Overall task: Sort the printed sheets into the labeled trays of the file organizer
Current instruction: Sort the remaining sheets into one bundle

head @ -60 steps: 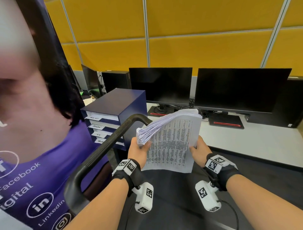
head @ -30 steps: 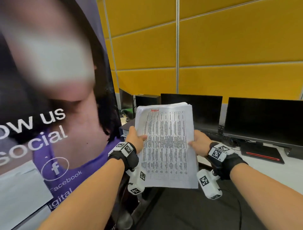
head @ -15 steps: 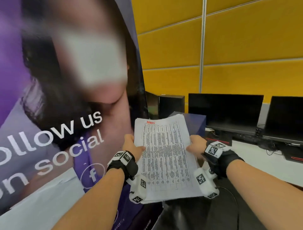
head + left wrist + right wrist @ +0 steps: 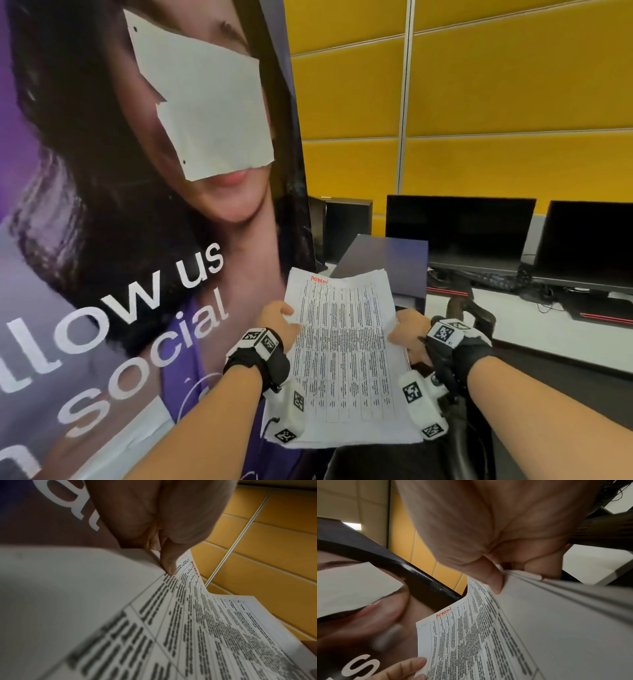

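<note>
A thick stack of printed sheets (image 4: 346, 356) with tables of text is held up between both hands. The top sheet carries a red handwritten "ADMIN" (image 4: 319, 279) at its head. My left hand (image 4: 279, 320) grips the stack's left edge, thumb on the top sheet (image 4: 197, 615). My right hand (image 4: 409, 334) grips the right edge, thumb on top and fingers under the stack (image 4: 539, 615). The dark blue file organizer (image 4: 387, 263) stands just behind the stack; only its top and right side show, its trays are hidden.
A large purple poster banner (image 4: 120, 274) fills the left, close to my left arm. Black monitors (image 4: 459, 233) sit on a white desk (image 4: 507, 329) at the right, before a yellow panelled wall. A black chair back (image 4: 472, 311) rises behind my right hand.
The view has swung left toward the banner. The stack, first fanned at its top, has been squared, raised, then tilted flatter and lower; both hands keep their grip.
</note>
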